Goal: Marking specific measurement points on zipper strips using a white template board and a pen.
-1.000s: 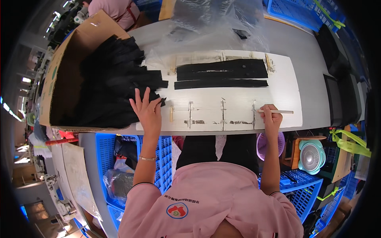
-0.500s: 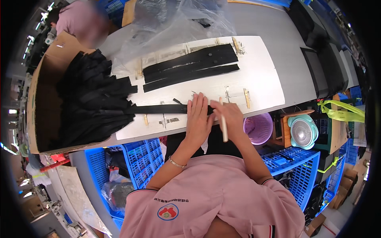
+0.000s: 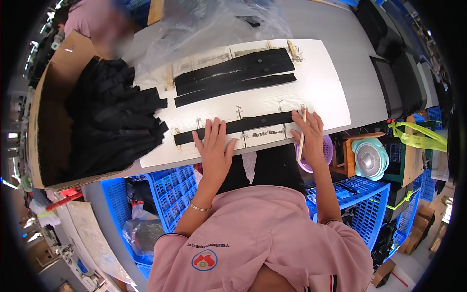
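A long black fabric strip (image 3: 260, 121) lies along the near part of a white board (image 3: 323, 87), over its pencilled marks. My left hand (image 3: 215, 151) is spread near the strip's left end, its fingertips on or just beside the fabric. At the other end, my right hand (image 3: 315, 138) touches the tip of the strip and holds a slim pale pencil-like stick (image 3: 301, 141) between its fingers. Farther back on the board, several more black strips (image 3: 233, 70) lie side by side. A thick pile of black strips (image 3: 109, 121) fans out to the left.
A cardboard box (image 3: 46, 126) lies around the pile at the left. Clear plastic sheeting (image 3: 204, 29) covers the far tabletop. Below the table's near edge are blue crates (image 3: 172, 190), a purple basket (image 3: 325, 151) and a small turquoise fan (image 3: 369, 158). Someone in pink sits at the far left.
The strip's left end has come away from the pile, and it now lies full length on the board. My left hand has moved left; my right hand has moved right with the stick.
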Demonstrator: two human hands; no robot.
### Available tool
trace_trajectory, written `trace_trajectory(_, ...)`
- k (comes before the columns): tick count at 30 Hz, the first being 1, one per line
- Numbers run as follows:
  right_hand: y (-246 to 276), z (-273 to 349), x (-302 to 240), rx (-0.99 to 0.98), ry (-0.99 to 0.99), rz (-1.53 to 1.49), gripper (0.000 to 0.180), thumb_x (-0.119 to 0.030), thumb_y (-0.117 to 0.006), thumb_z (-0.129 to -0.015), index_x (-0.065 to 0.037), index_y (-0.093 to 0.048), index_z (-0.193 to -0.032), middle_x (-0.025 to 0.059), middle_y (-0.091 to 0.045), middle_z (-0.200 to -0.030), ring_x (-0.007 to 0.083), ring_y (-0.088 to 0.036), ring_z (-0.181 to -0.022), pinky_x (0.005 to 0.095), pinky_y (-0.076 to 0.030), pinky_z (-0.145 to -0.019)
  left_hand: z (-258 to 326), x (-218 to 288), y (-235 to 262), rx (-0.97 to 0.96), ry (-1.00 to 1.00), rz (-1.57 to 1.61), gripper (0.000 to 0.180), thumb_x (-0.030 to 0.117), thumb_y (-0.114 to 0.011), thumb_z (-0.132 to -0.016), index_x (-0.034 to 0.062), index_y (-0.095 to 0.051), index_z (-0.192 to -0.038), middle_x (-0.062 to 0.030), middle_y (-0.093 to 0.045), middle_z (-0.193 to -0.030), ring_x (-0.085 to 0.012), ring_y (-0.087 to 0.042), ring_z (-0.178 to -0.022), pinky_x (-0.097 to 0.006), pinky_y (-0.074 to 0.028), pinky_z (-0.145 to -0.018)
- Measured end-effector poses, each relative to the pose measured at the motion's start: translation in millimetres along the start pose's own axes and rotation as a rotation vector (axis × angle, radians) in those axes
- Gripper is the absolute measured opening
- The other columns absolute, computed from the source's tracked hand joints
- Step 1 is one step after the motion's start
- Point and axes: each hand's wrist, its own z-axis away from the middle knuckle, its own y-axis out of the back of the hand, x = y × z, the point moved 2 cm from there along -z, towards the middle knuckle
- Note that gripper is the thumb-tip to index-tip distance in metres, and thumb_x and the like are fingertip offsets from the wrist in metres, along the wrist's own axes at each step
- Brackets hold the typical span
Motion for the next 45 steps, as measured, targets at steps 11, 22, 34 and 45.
trace_trajectory(11, -2.6, 10.6, 5.6, 0.043, 0.026, 0.117, 0.047, -0.012, -0.071, -0.093, -0.006, -0.058, -0.138, 0.0092, -0.063, -0.145, 0.0273, -0.051, -0.141, 0.0489, -0.027, -0.123, 30.8, -24.8, 28.3, 0.07, 0.206, -0.098, 0.066, 0.03, -0.069, -0.098, 0.0034, -0.047, -0.154, -0.0176, -0.04, -0.163, -0.0376, -0.03, -0.154, -0.066, -0.002, -0.122)
trace_trajectory(22, -7.8, -26.8, -54.9, 0.106, -0.159, -0.19, 0.029, -0.01, -0.054, -0.103, -0.008, -0.066, -0.129, 0.0113, -0.07, -0.13, 0.0333, -0.059, -0.127, 0.0458, -0.035, -0.117, 35.2, -38.5, 32.3, 0.141, 0.194, -0.057, 0.065, 0.032, -0.072, -0.096, 0.0063, -0.051, -0.152, -0.0124, -0.046, -0.16, -0.0345, -0.033, -0.153, -0.063, -0.005, -0.123)
trace_trajectory(34, -123.1, -94.1, -164.7, -0.248, -0.236, -0.869, 0.023, -0.018, -0.06, -0.104, 0.001, -0.073, -0.108, 0.0106, -0.072, -0.096, 0.0165, -0.064, -0.081, 0.0294, -0.049, -0.071, 33.6, -38.7, 30.4, 0.175, 0.207, 0.002, 0.064, 0.036, -0.071, -0.095, 0.0072, -0.054, -0.15, -0.0112, -0.047, -0.16, -0.0324, -0.035, -0.153, -0.062, -0.009, -0.123)
trace_trajectory(45, -125.0, -91.1, -168.0, -0.249, -0.137, -0.746, 0.023, -0.018, -0.06, -0.103, 0.001, -0.072, -0.107, 0.0149, -0.072, -0.098, 0.0266, -0.069, -0.085, 0.0339, -0.052, -0.074, 36.3, -40.7, 30.1, 0.188, 0.212, 0.049, 0.064, 0.033, -0.07, -0.096, 0.0071, -0.051, -0.152, -0.0122, -0.046, -0.16, -0.0336, -0.033, -0.154, -0.06, -0.006, -0.123)
